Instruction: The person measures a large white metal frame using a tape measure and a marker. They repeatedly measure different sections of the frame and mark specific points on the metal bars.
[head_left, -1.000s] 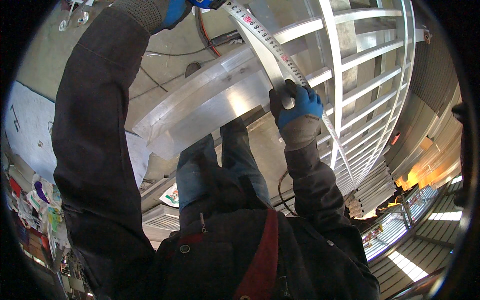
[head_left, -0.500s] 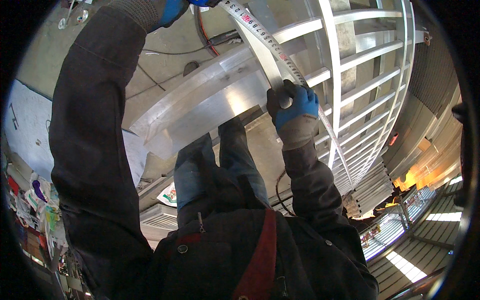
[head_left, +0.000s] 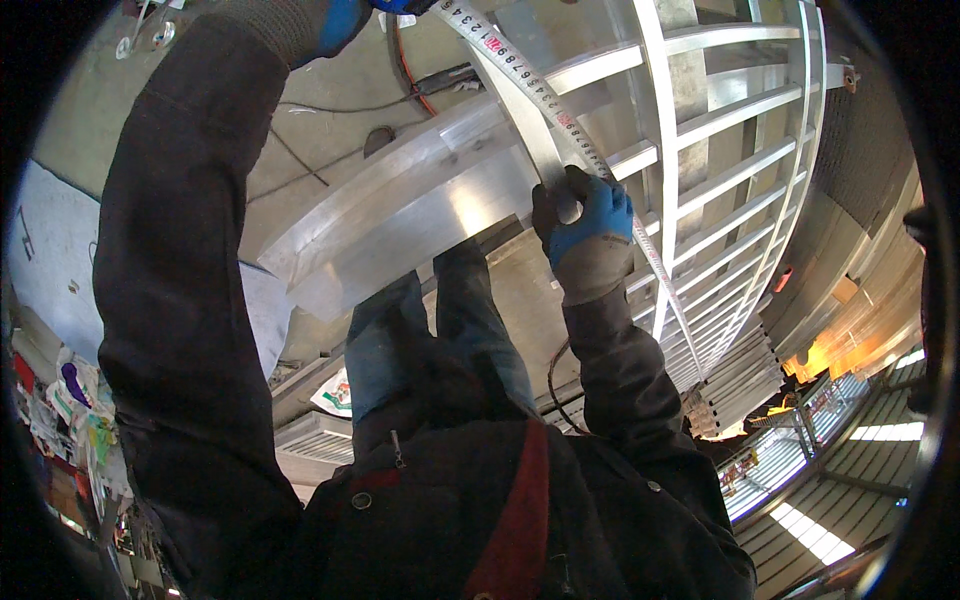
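- Near, the right hand (head_left: 585,235) in a blue-and-grey glove has its fingers clamped on the white measuring tape (head_left: 560,115), pinning it to the pale aluminium ladder-like frame (head_left: 700,150).
- Farther up, the left hand (head_left: 345,15) holds the tape's other end; finger state I cannot tell.
- The tape looks stretched out already; the reading seems left.

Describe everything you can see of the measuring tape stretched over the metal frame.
The measuring tape is a thin white band with black marks and some red ones along it. It is pulled out straight and runs at a slant from the top of the picture down to the right across the silver metal frame. The left hand, in a blue and grey glove, holds its upper end at the picture's top edge. The right hand, gloved the same, presses it against a flat metal bar lying alongside it. Its lower end runs on past that hand.
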